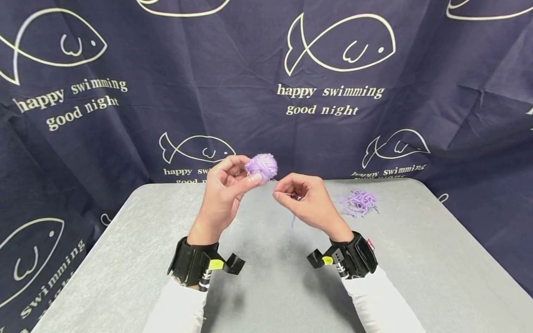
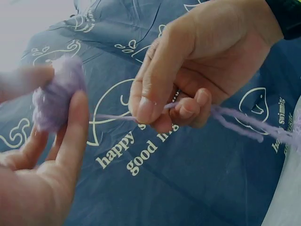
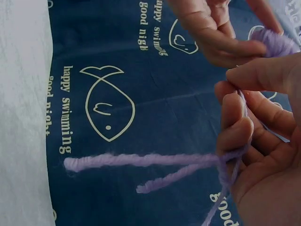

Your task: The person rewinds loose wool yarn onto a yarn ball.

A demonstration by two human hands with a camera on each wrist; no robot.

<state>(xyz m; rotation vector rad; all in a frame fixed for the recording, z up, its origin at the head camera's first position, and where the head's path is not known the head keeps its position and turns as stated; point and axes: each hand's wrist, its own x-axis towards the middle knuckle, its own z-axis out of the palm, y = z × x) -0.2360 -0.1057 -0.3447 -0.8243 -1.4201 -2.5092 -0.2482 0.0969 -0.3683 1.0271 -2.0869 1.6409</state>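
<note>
Left hand [image 1: 222, 192]: raised above the table, fingers and thumb curled round a small purple yarn ball [image 1: 261, 167] — gripped at the fingertips, clear of the surface.
Right hand [image 1: 306, 201]: just beside the left, thumb and forefinger pinched on a thin yarn strand [image 2: 115, 117] running from the ball; remaining fingers curled over more strand (two loose ends [image 3: 141, 162] hung from the palm).
Ball position: held in the air between both hands, near the table's far edge.
Risk: strand likely to slip from the pinch if tension slackened — loops on the ball probably loosened as a result; ball itself apt to drop and roll, given only a fingertip hold.
Surface: grey table [image 1: 270, 277], with a small heap of purple yarn scraps [image 1: 359, 202] to the right, well apart from the hands.
Room: dark blue fish-print cloth [image 1: 166, 92] hung behind, lettered "happy swimming good night".
</note>
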